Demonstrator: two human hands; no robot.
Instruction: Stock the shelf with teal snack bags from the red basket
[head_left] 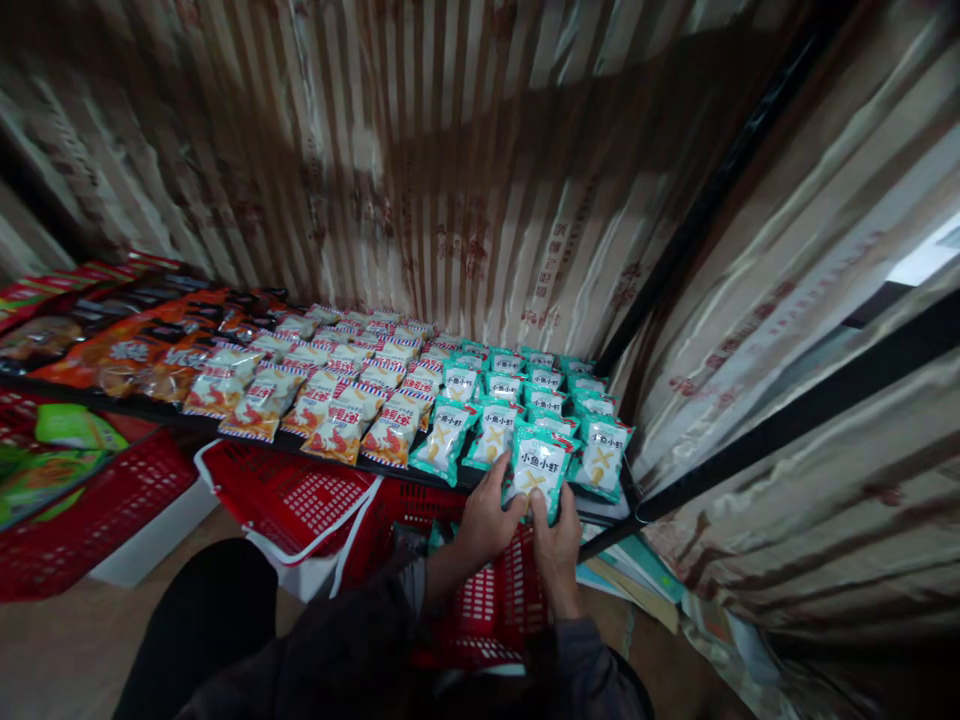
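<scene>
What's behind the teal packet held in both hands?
Behind the teal packet: rows of similar packets, then the striped curtain. The nearest of them is partly covered; anything fully hidden can't be seen.

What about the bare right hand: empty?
No, the right hand and left hand together hold one teal-and-white, pillow-shaped plastic snack bag at its lower edge.

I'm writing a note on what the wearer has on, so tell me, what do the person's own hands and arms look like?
The left hand and right hand are without gloves, and no ring or watch can be made out. The left sleeve and right sleeve are dark, ending short of the wrists; dim light hides any pattern.
</scene>
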